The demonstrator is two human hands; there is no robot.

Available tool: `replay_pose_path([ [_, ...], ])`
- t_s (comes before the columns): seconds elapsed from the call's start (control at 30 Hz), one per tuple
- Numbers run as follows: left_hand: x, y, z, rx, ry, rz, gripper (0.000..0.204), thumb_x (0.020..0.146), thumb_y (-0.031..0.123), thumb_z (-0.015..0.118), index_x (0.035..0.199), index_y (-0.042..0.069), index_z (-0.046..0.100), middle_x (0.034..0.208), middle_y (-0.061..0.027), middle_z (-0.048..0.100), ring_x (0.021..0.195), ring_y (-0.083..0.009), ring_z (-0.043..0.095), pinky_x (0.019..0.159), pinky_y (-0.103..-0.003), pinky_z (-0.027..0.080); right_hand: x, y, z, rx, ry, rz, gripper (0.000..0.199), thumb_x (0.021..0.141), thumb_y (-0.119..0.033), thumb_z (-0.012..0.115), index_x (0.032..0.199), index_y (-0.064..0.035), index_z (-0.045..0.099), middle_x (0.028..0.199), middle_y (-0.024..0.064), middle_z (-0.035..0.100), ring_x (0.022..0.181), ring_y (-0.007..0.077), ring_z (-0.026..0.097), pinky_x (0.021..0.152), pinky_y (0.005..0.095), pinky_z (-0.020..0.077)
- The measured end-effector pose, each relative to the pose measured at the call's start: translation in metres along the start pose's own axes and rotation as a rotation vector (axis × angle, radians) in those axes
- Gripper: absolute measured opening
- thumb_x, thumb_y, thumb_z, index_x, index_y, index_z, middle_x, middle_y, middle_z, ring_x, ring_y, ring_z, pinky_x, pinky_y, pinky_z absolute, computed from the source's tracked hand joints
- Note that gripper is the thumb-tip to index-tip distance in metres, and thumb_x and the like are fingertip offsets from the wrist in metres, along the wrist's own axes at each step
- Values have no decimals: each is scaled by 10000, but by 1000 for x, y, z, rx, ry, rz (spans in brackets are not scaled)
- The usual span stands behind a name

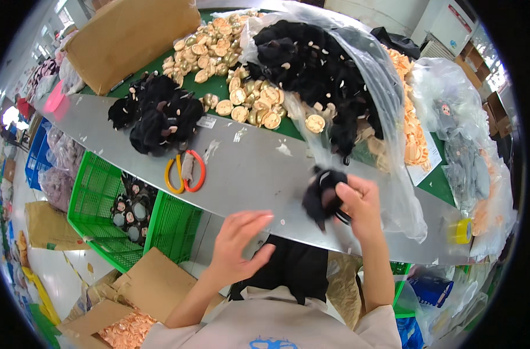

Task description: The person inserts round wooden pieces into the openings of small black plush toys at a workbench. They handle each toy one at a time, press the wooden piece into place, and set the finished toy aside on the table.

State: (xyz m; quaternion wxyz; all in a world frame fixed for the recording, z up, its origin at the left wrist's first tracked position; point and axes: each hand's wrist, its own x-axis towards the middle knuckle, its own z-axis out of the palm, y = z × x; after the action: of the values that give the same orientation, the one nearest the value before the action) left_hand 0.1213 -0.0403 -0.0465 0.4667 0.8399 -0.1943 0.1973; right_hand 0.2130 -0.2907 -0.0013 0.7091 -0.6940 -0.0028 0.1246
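In my right hand (360, 205) is a small black plush piece (322, 196), pinched between thumb and fingers above the grey table's near edge. My left hand (240, 244) hovers to its left with fingers stretched apart, holding nothing. Scissors with one yellow and one red handle loop (196, 172) lie on the table, beyond my left hand. Behind them sits a heap of black plush pieces (160, 116). A large clear plastic bag (387, 99) spills many more black plush pieces (311, 64) toward my right hand.
Round gold-and-cream pieces (247, 99) are piled at the back, near a cardboard box (131, 41). Peach-coloured pieces (415, 134) lie right of the bag. A yellow tape roll (463, 231) sits at the right edge. Below left stands a green crate (111, 232) with small plush toys (134, 209).
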Motion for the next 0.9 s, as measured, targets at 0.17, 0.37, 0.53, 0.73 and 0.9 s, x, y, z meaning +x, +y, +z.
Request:
replay_pose_path([
  [0.17,16,14,29,-18,76,81,487,713,137,767,1173,38,642,1184,-111,661,1052,-303,625,949,-428,465,-48,12,37,365,-276,200,301,998,-202,597,829,32,680,682,73,638,501,95,542,451,233,422],
  [0.37,7,20,25,-507,121,-501,331,825,4,718,1136,-11,607,992,-53,676,909,-110,623,818,-251,491,-58,28,49,-46,36,-114,160,907,-114,712,960,29,664,748,32,606,602,92,561,529,226,443],
  [0.53,9,25,26,-687,50,-674,314,822,17,725,1114,18,608,951,3,659,886,-59,564,784,-245,484,-49,34,51,-161,-4,-198,192,807,-113,788,902,-9,658,786,30,598,662,90,525,617,235,442],
  [0.73,11,12,33,-247,83,-543,370,723,60,785,1026,60,572,858,-65,655,720,-159,653,684,-282,518,-59,37,63,-313,-120,-494,178,774,-69,781,825,-4,625,768,58,610,582,107,505,536,244,407],
  [0.9,25,18,24,-166,155,-456,483,751,40,716,1205,13,552,1059,-109,642,948,-221,633,851,-346,509,-64,51,67,-156,99,-143,114,833,-53,708,872,23,633,688,26,597,617,51,478,548,230,408],
])
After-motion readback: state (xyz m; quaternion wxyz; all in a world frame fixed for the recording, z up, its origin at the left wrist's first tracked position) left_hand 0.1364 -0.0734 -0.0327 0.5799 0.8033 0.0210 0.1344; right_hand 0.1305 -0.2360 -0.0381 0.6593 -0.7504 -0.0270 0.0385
